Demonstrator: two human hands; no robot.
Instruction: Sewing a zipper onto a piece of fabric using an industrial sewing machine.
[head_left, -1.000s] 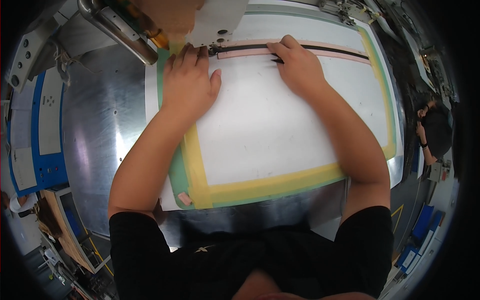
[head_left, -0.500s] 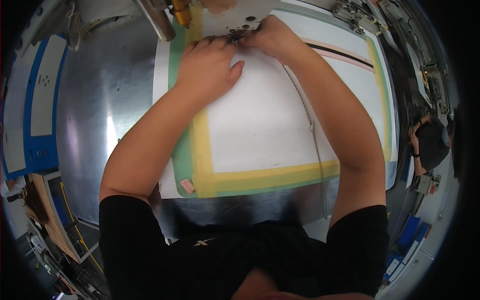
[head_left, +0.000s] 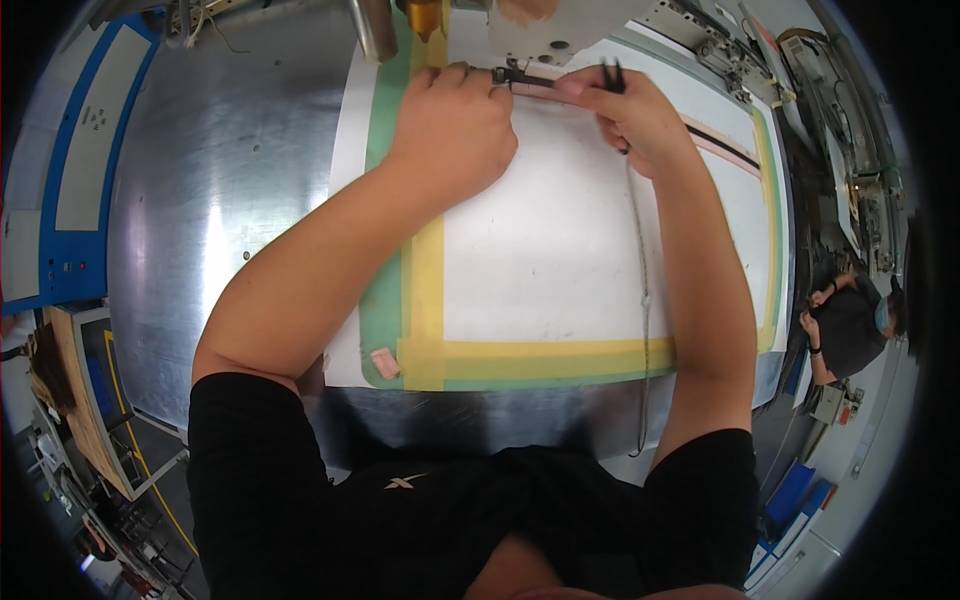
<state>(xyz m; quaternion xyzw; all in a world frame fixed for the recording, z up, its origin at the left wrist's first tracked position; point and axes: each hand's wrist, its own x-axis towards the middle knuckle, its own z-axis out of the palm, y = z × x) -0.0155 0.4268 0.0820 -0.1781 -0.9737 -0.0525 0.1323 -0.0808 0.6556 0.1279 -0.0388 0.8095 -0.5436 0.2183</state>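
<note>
My left hand point(head_left: 455, 125) lies on the white sheet point(head_left: 540, 230), fingers laid forward over its far part, just left of a sewing machine's presser foot point(head_left: 503, 76). A black strip point(head_left: 532, 80) on a pink band runs from the foot toward my right hand point(head_left: 640, 120). That hand is closed round a slim black tool point(head_left: 613, 76) with two prongs showing above the fingers; its exact kind is unclear. The right fingertips are at the strip, and whether they pinch it I cannot tell. Yellow tape point(head_left: 520, 360) and green tape border the sheet.
A metal table point(head_left: 200, 200) lies under the sheet. The pale machine head point(head_left: 570, 30) overhangs the far edge. A cord point(head_left: 641, 260) hangs down across the sheet beside my right forearm. A small pink piece point(head_left: 385, 362) sits at the near left corner. A co-worker point(head_left: 850, 330) is at far right.
My right hand has moved right, away from the presser foot, and the black tool now shows in it. My left hand stays beside the foot. The view has shifted slightly.
</note>
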